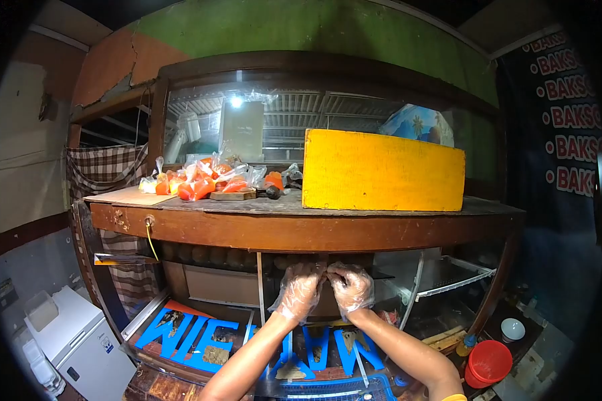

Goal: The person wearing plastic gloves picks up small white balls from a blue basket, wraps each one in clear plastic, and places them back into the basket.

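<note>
My left hand (301, 290) and my right hand (352, 287), both in clear plastic gloves, are raised side by side just under the front edge of the wooden shelf (287, 232). The fingers of both are curled and their tips nearly meet. Whatever they hold, if anything, is too small or hidden to make out. Below them lies a glass panel with big blue letters (211, 339). On the shelf above, a yellow box (383, 171) stands to the right, and small plastic bags with orange-red contents (197, 182) are heaped to the left.
A white chest freezer (80, 334) stands at the lower left. At the lower right are a red bucket (488, 363) and a white bowl (512, 329). A blue basket (341, 387) is at the bottom edge. A checked curtain (107, 175) hangs on the left.
</note>
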{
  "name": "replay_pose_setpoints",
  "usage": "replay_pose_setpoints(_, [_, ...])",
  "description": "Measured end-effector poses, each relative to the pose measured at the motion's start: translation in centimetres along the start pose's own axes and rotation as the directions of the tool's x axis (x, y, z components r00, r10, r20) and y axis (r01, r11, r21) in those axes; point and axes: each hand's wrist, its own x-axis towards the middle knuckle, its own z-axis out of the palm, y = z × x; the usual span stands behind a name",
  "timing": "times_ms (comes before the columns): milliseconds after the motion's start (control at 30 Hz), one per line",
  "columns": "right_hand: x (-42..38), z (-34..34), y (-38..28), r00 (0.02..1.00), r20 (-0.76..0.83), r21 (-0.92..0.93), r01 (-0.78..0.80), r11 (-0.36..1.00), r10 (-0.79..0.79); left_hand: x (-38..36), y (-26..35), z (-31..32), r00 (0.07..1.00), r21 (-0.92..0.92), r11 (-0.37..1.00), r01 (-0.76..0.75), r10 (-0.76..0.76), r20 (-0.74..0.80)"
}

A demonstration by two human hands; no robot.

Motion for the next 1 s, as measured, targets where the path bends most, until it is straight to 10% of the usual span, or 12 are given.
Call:
replay_pose_setpoints(733, [-2.1,2.9,4.4,1.0,0.009,-0.13,-0.028,0.991,0.03,-1.7,-3.3,6.7,0.979,0.213,0.976,0.045,0.0,-0.204])
replay_pose_setpoints(1000, [-1.5,1.0,2.5,0.991,0.107,-0.198,-0.064,0.978,0.087,0.0,-0.7,3.6,0.954,0.278,0.949,0.15,-0.213,0.213])
